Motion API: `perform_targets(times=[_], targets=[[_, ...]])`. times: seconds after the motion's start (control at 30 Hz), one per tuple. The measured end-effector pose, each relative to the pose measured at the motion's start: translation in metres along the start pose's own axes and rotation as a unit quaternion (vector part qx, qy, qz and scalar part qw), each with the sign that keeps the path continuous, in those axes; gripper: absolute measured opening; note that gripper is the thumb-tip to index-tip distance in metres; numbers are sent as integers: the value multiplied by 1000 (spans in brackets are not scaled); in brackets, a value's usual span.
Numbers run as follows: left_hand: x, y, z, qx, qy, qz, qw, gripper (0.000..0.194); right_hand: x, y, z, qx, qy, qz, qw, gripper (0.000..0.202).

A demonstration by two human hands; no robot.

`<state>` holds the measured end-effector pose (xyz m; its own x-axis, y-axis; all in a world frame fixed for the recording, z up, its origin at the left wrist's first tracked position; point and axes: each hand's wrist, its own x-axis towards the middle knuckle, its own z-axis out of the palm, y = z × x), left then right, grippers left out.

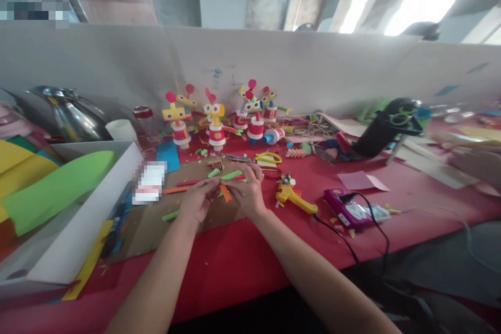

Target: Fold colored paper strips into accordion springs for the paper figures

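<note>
Over a brown cardboard sheet [146, 227], my left hand [199, 199] and my right hand [249, 191] meet with fingertips almost touching. Both pinch narrow paper strips where they join: a green strip [234, 174] points up to the right, and an orange strip [226, 194] hangs downward. My fingers partly hide the join. Beneath the hands, a red strip [188, 183] and another green strip [170, 216] lie on the cardboard. A folded striped paper piece [215, 165] rests just beyond my fingers. Yellow-handled scissors [270, 157] lie behind my right hand.
Several paper-cup figures [216, 133] stand at the back. To the right are a yellow glue gun [295, 200] with a cord, a purple power strip [348, 210] and a black holder [381, 130]. A white box [117, 188] with coloured sheets and a steel jug [74, 117] stand left.
</note>
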<state>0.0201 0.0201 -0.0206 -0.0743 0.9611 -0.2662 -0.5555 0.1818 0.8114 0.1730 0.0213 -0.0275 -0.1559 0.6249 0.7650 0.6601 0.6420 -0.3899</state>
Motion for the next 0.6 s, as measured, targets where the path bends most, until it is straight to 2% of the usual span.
perform_targets(times=[0.23, 0.6], targets=[[-5, 2, 2, 42, -17, 32, 998, 27, 3, -4, -3, 24, 8, 40, 999, 16], [-4, -1, 1, 129, -22, 94, 987, 38, 5, -3, 5, 66, 29, 91, 993, 4]])
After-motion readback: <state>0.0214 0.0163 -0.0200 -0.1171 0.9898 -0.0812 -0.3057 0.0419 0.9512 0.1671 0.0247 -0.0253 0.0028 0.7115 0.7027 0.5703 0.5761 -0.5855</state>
